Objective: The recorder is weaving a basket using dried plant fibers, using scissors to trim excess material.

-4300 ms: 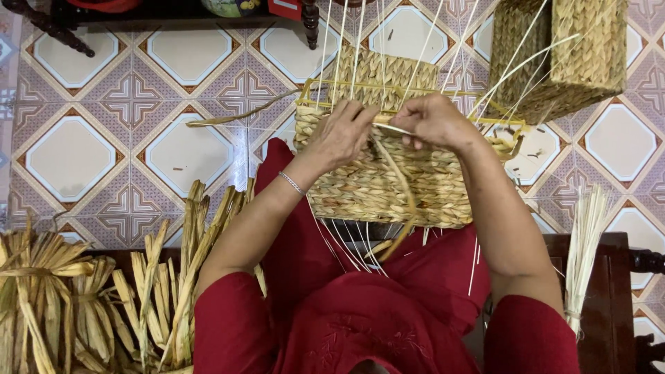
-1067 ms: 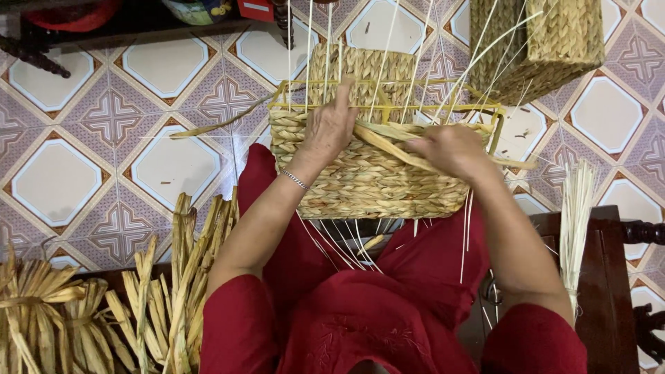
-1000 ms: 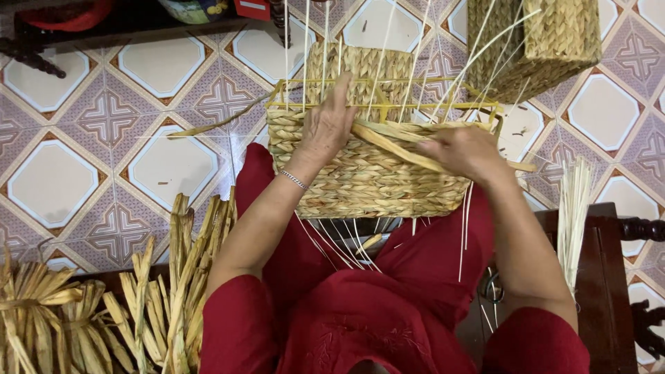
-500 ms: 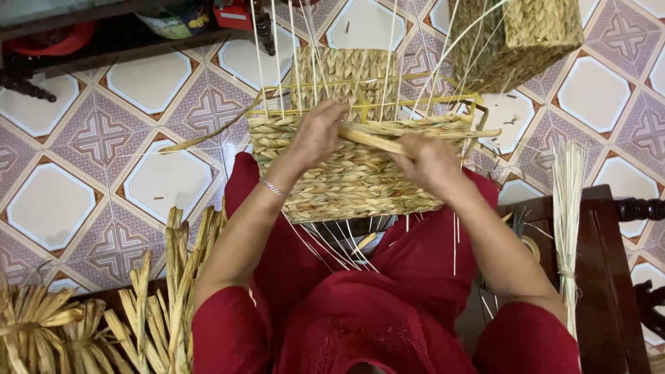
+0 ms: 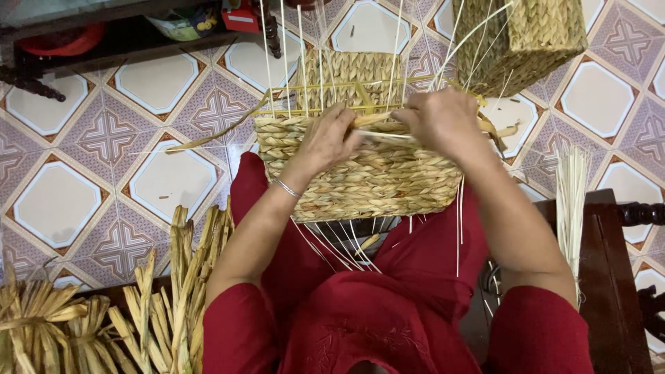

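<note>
My left hand rests on the near rim of the basket, fingers curled and pinching a flat strand against the weave; a thin bracelet sits on that wrist. The basket lies on my lap, on the red clothes, in the middle of the scene, its near wall woven in thick braided rows. Thin pale stakes stand up from its rim toward the far side. My right hand is just right of the left, closed over the same strand at the rim, knuckles up.

At the near left, bundles of dried leaves lie on the tiled floor. At the far left is a low dark shelf with a red bowl beneath it. At the far right a second woven basket stands on the tiles, well apart from my hands. To the near right, a sheaf of pale reeds leans over a dark wooden stool.
</note>
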